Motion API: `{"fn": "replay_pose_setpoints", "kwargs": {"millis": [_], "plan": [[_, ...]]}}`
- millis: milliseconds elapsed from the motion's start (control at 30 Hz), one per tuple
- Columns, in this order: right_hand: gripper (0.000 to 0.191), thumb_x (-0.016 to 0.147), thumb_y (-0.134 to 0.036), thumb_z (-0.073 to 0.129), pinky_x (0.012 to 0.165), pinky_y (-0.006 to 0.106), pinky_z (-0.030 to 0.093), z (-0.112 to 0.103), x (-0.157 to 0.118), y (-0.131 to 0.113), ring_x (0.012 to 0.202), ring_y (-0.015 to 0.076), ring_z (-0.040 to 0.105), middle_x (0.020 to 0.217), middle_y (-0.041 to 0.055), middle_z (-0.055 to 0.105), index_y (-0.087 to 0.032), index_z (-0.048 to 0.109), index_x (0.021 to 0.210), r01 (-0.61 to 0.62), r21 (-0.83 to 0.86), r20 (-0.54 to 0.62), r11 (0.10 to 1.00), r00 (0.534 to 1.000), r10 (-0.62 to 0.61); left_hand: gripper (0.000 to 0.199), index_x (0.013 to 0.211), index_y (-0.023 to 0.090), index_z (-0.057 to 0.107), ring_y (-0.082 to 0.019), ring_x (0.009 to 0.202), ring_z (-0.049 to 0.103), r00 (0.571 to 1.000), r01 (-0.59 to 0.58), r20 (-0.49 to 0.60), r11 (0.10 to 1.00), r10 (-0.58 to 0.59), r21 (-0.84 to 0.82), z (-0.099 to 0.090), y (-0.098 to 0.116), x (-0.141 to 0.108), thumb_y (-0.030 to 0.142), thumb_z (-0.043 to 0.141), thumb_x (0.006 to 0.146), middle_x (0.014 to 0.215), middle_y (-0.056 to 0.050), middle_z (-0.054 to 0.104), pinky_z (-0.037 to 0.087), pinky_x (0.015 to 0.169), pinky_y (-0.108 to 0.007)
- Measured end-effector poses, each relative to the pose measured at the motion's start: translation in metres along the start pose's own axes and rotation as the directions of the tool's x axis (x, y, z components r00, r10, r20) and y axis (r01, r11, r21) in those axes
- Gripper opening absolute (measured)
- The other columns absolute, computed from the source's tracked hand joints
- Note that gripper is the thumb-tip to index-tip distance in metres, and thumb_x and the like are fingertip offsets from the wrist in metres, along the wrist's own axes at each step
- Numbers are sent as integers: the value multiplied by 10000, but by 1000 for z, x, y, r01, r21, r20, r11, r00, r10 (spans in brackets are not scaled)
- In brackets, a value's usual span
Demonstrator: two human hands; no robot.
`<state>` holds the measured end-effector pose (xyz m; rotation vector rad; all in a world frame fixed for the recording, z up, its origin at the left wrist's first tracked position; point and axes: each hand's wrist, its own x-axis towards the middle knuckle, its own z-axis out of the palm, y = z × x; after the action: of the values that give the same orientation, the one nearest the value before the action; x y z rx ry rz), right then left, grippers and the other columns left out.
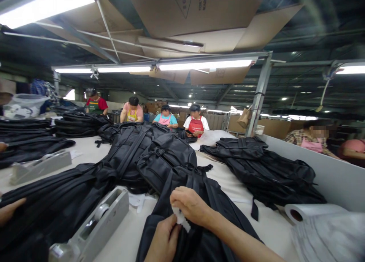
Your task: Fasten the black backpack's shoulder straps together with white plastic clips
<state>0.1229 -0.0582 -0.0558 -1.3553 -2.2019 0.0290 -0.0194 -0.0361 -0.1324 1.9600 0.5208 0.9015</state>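
Observation:
A black backpack [211,201] lies on the table right in front of me. Over it, my right hand [189,205] is closed, its fingers pinching the upper end of a small crumpled white strip [180,217], which looks like paper or tape. Just below and to the left, my left hand [165,235] is closed too, with thumb and fingers pinched at the same strip near the bag's fabric. The two hands nearly touch. To the left of them stands a grey tape dispenser [98,224] with a clear roll in it.
More black backpacks [159,148] are heaped ahead, with others [265,171] at the right. A second tape dispenser [42,165] stands at left, near a co-worker's hand [11,212]. A white roll [316,212] and plastic sheets [330,235] lie at right. Several people work beyond.

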Motion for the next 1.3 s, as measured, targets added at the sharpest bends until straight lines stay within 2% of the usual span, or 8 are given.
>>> {"fn": "replay_pose_setpoints", "kwargs": {"millis": [200, 333, 400, 500, 700, 933, 1100, 1300], "plan": [[170, 813, -112, 468, 683, 243, 406, -5, 8, -7, 712, 131, 527, 721, -10, 566, -204, 557, 700, 66, 243, -60, 968, 997, -53, 243, 904, 169, 618, -265, 930, 623, 994, 47, -91, 995, -55, -86, 1, -5, -1, 353, 473, 844, 961, -115, 685, 466, 866, -328], [125, 785, -119, 520, 679, 240, 425, -21, -9, -11, 705, 118, 552, 722, -20, 588, -200, 567, 702, -93, 293, -187, 952, 970, 152, 420, 1029, 142, 622, -310, 1128, 561, 977, 191, -13, 909, -211, -371, -1, -1, 3, 435, 593, 729, 1156, -130, 654, 381, 1039, -392], [82, 791, -174, 530, 620, 247, 444, -25, -27, -10, 666, 125, 560, 686, -29, 563, -200, 536, 714, -299, 324, -238, 898, 893, 383, 422, 1003, 126, 639, -323, 1133, 556, 961, 264, 42, 869, -272, -418, -3, 4, 5, 411, 605, 694, 1120, -125, 670, 382, 1027, -399], [130, 841, -319, 505, 441, 229, 448, -19, -57, -12, 535, 137, 592, 625, -41, 553, -204, 477, 789, -621, 512, 3, 594, 693, 721, 357, 946, 126, 658, -299, 1070, 577, 950, 313, 113, 860, -293, -403, -6, 19, 5, 315, 548, 663, 1029, -87, 693, 396, 976, -371], [441, 838, -612, 507, 378, 207, 467, 13, -89, -34, 464, 145, 627, 603, -4, 603, -173, 460, 849, -793, 586, 358, 164, 435, 826, 320, 880, 145, 658, -260, 973, 572, 931, 309, 264, 927, -250, -212, -4, 60, 1, 359, 525, 683, 908, -45, 676, 391, 875, -307], [582, 651, -679, 688, 490, 252, 537, 41, -93, -33, 563, 129, 625, 683, -3, 595, -180, 459, 846, -552, 829, 391, -83, 467, 793, 335, 644, 186, 530, -171, 709, 479, 940, 341, 24, 938, -340, -54, 16, 26, 3, 519, 544, 678, 663, 16, 513, 334, 653, -273], [440, 728, -493, 711, 379, 172, 420, 55, -92, -35, 397, 48, 391, 496, -120, 390, -231, 358, 742, -599, 800, 252, 35, 388, 887, 473, 557, 234, 318, -103, 544, 340, 884, 465, 44, 865, -465, -189, 26, -3, 7, 569, 641, 466, 517, 88, 321, 275, 545, -242], [283, 761, -388, 667, 419, 201, 469, -1, -113, -44, 470, 107, 584, 596, -26, 583, -163, 512, 835, -681, 720, 344, 133, 517, 784, 397, 747, 194, 557, -154, 566, 459, 876, 482, 45, 872, -480, -86, 11, 25, -3, 572, 595, 632, 570, 47, 450, 331, 516, -257]]}}
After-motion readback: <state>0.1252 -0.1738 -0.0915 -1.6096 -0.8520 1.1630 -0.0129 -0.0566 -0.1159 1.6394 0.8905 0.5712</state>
